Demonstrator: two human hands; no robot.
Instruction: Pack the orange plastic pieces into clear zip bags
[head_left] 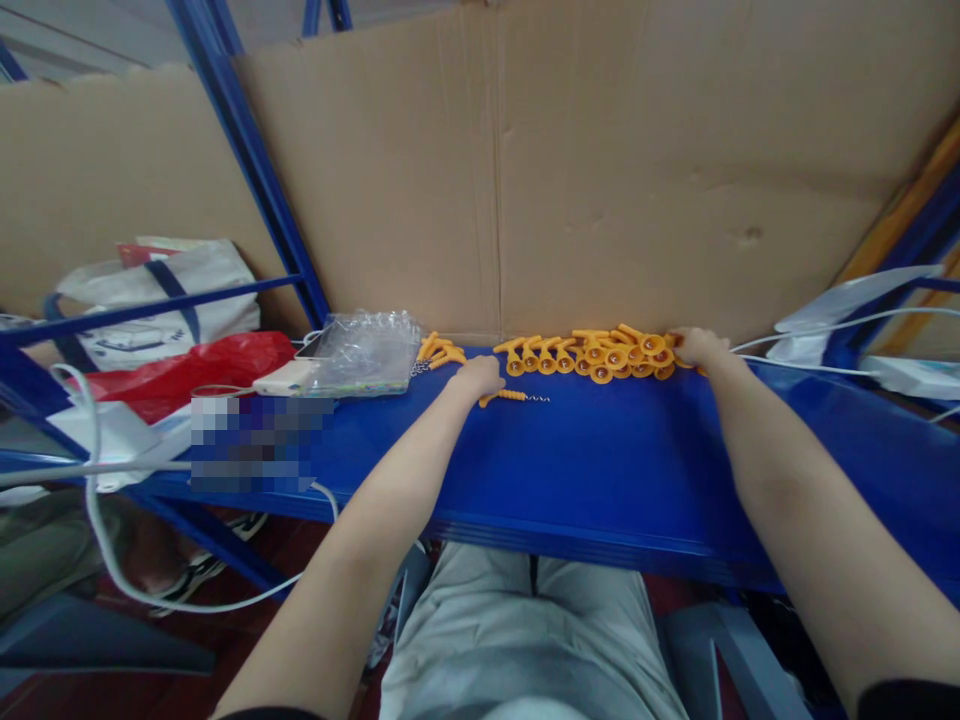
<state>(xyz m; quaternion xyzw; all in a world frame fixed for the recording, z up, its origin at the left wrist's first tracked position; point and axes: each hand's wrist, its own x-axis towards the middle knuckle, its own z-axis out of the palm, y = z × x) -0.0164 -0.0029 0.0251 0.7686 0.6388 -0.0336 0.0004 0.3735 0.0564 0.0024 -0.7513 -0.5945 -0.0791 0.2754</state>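
We see one orange corkscrew piece [504, 396] on the blue shelf [615, 460], long axis left-right, metal spiral pointing right. Left hand [480, 377] grasps its handle end. Right hand [697, 347] rests on the far orange heap [600, 355]; grip and count unclear.

A blue metal shelf [615, 470] is seen stretching across the view as a work surface. Behind it, large sheets of brown cardboard [600, 170] are propped up as a back wall, creased and dented in places. Blue steel uprights [247, 160] are set slanting in front of the cardboard on the left, and a blue crossbar [150, 305] is fixed to them. At the right edge, a strip of wood [900, 230] is visible beside another blue beam. Below the shelf, a dark reddish floor [247, 580] is shown. The scene is evenly lit, with soft reflections cast on the shelf surface.
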